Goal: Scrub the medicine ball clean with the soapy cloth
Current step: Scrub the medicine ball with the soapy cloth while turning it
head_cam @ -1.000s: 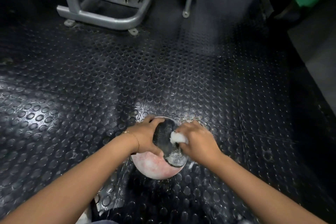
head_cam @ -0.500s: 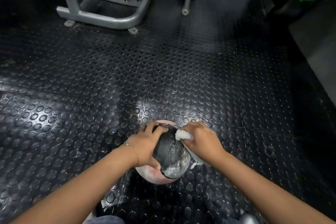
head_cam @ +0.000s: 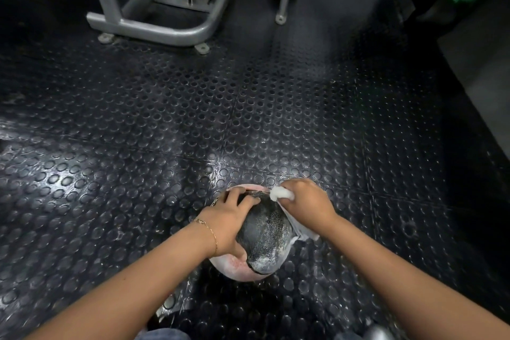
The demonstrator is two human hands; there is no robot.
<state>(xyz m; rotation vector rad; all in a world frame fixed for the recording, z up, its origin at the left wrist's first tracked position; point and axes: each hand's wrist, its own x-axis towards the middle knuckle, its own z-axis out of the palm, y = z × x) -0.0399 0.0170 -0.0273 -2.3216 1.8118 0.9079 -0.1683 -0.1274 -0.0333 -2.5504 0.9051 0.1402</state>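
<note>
Item: medicine ball point(head_cam: 265, 240), pink and black, on the studded rubber floor point(head_cam: 193, 119), near side, well apart from the grey machine frame point(head_cam: 154, 27) at the far edge. Our left hand point(head_cam: 226, 221) curls over its left flank, gripping it. Our right hand point(head_cam: 306, 204) clutches the soapy cloth point(head_cam: 280, 193), now at the ball's far right rim. A second ago it worked the middle. The black panel has turned further upward.

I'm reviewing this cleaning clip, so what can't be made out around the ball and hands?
In the head view:
Underside and left flank of the medicine ball: hidden by its own bulk and the gripping left hand.
Most of the cloth: bunched inside the right hand.
Top of the gym machine frame: cut off by the top edge.
</note>
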